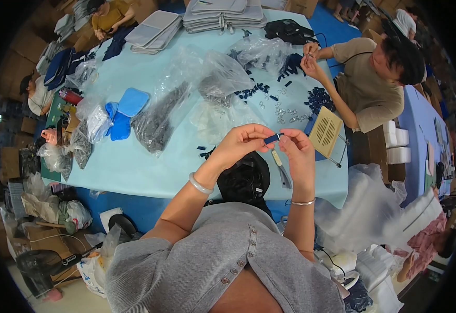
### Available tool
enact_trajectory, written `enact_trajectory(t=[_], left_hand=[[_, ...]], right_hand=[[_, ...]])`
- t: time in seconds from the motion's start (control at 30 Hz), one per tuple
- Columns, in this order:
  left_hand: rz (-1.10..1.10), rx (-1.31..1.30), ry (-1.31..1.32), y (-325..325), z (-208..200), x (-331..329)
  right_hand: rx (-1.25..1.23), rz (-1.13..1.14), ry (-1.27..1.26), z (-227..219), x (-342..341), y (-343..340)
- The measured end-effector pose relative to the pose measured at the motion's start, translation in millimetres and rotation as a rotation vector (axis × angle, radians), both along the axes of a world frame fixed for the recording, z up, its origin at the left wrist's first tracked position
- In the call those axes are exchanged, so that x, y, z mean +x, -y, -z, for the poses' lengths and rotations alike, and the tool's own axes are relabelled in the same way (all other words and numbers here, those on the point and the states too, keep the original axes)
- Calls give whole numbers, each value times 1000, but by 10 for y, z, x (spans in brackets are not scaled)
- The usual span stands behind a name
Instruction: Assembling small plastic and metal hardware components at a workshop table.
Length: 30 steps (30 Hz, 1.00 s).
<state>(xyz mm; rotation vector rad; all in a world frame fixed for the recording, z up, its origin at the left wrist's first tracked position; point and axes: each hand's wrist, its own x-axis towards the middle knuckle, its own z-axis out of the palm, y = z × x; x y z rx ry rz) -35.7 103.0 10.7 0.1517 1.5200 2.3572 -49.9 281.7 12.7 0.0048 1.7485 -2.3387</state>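
Note:
Over the near edge of the table, my left hand (246, 142) and my right hand (297, 148) pinch a short dark blue strap piece (272, 139) from its two ends. A small shiny bit, likely metal, shows at its right end, partly hidden by my fingertips. Just below my right hand lies a tool with a pale yellow handle and grey blade (281, 169). A black fabric item (246, 180) rests beneath my hands at the table edge. Beyond them are loose metal rings (286, 112) and a pile of dark blue strap pieces (319, 98).
Clear plastic bags (160, 117) spread over the light blue table (118, 177), near blue pouches (132, 103) and stacked grey cases (223, 20). A beige perforated panel (326, 133) stands right of my hands. Across the right corner, a co-worker (368, 83) handles a small piece.

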Motion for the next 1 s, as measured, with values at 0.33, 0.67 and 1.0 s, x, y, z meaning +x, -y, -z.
enact_trajectory(t=[0.33, 0.67, 1.0], left_hand=[[-147, -266, -302, -6, 35, -21], [-257, -414, -276, -13, -51, -2], [-234, -494, -278, 18, -16, 11]], right_hand=[[133, -42, -108, -102, 45, 38], [235, 0, -299, -100, 86, 128], [160, 6, -283, -99, 112, 175]])
